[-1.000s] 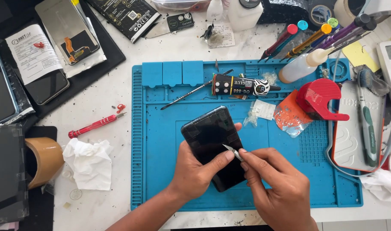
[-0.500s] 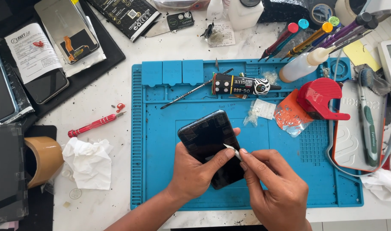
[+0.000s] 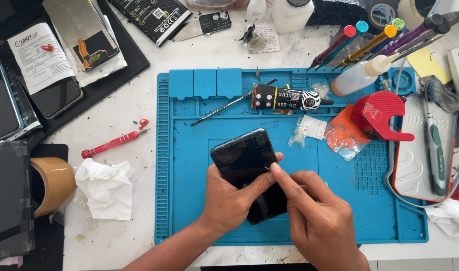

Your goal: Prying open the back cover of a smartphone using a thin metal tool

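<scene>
A black smartphone (image 3: 242, 155) lies tilted over the blue work mat (image 3: 189, 200), screen side dark and glossy. My left hand (image 3: 229, 200) cradles it from below, thumb across the lower glass. My right hand (image 3: 314, 211) comes in from the right, with forefinger and thumb pinched at the phone's right edge. They hold a thin metal pick whose tip barely shows at the fingertips.
On the mat lie a black glue tube (image 3: 284, 98), a thin metal spudger (image 3: 229, 105), a red dispenser (image 3: 380, 115) and a squeeze bottle (image 3: 360, 78). Left of the mat are a red screwdriver (image 3: 111, 144), a crumpled tissue (image 3: 106, 188) and a tape roll (image 3: 51, 185).
The phone has turned slightly in my left hand. My right fingertips have slid along its right edge, and the pick's metal tip is now nearly hidden.
</scene>
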